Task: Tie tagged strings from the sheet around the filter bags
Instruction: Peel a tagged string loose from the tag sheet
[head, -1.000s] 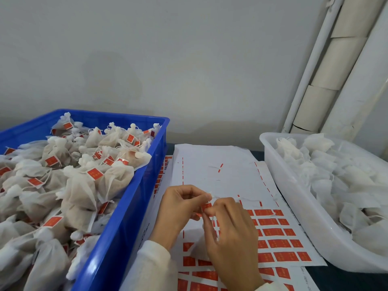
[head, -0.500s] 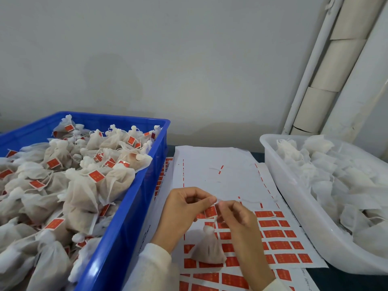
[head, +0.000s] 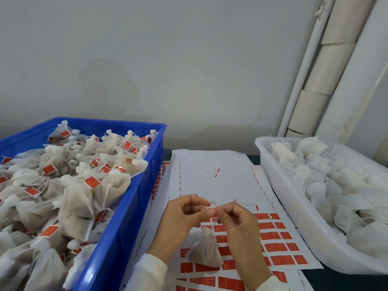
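Note:
A small filled filter bag (head: pixel 206 248) hangs by its gathered neck from a thin white string, just over the sheet (head: pixel 210 175) of red tags. My left hand (head: pixel 180 219) and my right hand (head: pixel 237 223) meet fingertip to fingertip above the bag, each pinching the string (head: pixel 213 224) between thumb and forefinger. A bit of red tag shows between the fingertips. The sheet lies flat between two bins, its far half stripped of tags and its near half still holding rows of red tags (head: pixel 275 246).
A blue crate (head: pixel 126 217) at the left is heaped with tied, tagged bags. A white tub (head: pixel 294 217) at the right holds untied white filter bags. White pipes (head: pixel 327 66) lean against the wall behind the tub. More tag sheets lie underneath.
The bag, at first hidden behind my right hand, has dropped into view and now dangles lower on its string. Both hands have stayed together at the string.

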`<state>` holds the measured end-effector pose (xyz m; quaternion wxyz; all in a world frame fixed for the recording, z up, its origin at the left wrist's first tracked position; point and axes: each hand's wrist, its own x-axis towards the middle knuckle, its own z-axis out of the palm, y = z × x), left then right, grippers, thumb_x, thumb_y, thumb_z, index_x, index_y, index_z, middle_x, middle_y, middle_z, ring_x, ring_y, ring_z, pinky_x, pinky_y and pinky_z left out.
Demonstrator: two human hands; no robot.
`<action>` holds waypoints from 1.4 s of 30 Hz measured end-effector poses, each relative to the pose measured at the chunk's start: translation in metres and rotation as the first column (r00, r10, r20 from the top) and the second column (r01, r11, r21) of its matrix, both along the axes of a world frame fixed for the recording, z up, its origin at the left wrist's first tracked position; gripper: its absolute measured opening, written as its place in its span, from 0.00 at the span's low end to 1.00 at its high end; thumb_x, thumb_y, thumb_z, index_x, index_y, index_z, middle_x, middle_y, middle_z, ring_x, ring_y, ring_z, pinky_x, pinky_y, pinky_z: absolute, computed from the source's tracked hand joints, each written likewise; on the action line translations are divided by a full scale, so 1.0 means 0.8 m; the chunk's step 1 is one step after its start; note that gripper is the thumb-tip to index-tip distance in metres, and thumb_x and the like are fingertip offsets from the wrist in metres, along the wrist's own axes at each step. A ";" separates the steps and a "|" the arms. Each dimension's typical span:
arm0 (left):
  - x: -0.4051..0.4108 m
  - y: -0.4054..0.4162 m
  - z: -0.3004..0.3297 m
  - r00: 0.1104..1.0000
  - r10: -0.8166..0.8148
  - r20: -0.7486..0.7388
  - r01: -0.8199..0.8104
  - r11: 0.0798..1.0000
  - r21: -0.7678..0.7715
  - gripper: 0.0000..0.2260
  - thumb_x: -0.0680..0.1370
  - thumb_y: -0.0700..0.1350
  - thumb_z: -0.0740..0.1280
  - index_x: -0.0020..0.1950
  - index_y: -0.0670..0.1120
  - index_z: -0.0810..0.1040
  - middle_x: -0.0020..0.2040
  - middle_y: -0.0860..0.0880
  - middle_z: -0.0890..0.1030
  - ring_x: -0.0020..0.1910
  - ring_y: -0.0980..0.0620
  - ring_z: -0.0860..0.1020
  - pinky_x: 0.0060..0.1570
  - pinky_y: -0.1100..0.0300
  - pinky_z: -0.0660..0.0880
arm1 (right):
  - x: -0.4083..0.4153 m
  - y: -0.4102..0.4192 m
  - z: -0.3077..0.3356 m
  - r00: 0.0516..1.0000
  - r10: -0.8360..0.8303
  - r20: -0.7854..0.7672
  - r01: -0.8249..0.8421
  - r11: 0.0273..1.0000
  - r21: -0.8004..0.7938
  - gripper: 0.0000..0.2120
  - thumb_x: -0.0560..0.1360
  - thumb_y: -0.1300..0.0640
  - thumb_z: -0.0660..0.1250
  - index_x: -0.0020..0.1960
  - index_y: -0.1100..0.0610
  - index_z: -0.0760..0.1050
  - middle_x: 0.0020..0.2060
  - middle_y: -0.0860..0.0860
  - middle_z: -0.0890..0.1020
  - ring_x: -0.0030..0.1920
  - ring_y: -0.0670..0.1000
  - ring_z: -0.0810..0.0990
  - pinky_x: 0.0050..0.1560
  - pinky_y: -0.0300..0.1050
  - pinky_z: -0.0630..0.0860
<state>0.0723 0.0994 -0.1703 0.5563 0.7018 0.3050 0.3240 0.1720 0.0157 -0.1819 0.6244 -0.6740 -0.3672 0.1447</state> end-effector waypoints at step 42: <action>-0.017 -0.058 0.028 0.994 0.072 -0.084 -0.062 0.992 0.107 0.04 0.72 0.45 0.71 0.43 0.52 0.77 0.42 0.54 0.81 0.44 0.56 0.80 0.46 0.61 0.80 | 0.011 -0.036 0.050 0.935 0.264 -0.235 -0.229 0.959 0.164 0.07 0.76 0.60 0.62 0.43 0.61 0.77 0.34 0.55 0.82 0.37 0.53 0.82 0.39 0.40 0.79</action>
